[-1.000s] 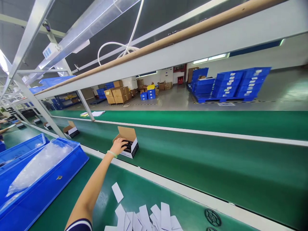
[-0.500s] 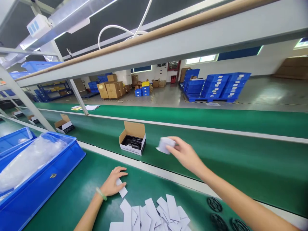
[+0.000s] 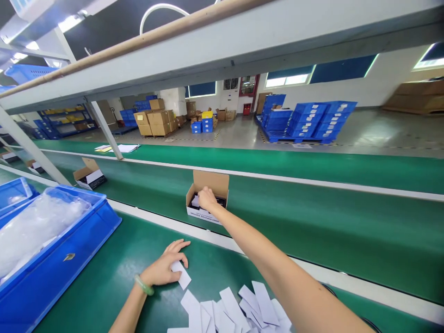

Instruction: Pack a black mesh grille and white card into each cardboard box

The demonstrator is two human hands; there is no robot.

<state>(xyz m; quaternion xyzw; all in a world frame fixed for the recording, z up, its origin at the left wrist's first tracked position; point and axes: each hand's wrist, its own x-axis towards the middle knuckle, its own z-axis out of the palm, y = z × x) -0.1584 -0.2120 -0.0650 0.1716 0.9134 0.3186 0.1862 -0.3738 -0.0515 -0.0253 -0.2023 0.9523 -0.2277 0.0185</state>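
Note:
My right hand (image 3: 207, 199) reaches into an open carton (image 3: 204, 214), its fingers closed on a folded white paper (image 3: 195, 201), which partly shows beside them. Printed white outside and brown inside, the carton stands with its lid up and holds black parts, mostly hidden by the hand. My left hand (image 3: 166, 266), a pale green bangle at its wrist, rests on the green bench with another folded white paper (image 3: 183, 279) between thumb and forefinger. Nearby, a loose pile of folded white papers (image 3: 225, 310) lies at the bottom of the view.
A blue bin (image 3: 69, 259) of clear plastic bags stands at the left. Another open carton (image 3: 89, 175) sits farther left on the green belt (image 3: 312, 208). Black ring-shaped parts (image 3: 371, 325) show partly behind my right arm. A shelf beam (image 3: 208, 51) crosses overhead.
My right hand has moved left with its folded paper, from beside the carton to inside it. My left hand keeps its place by the other paper. The camera view has shifted slightly.

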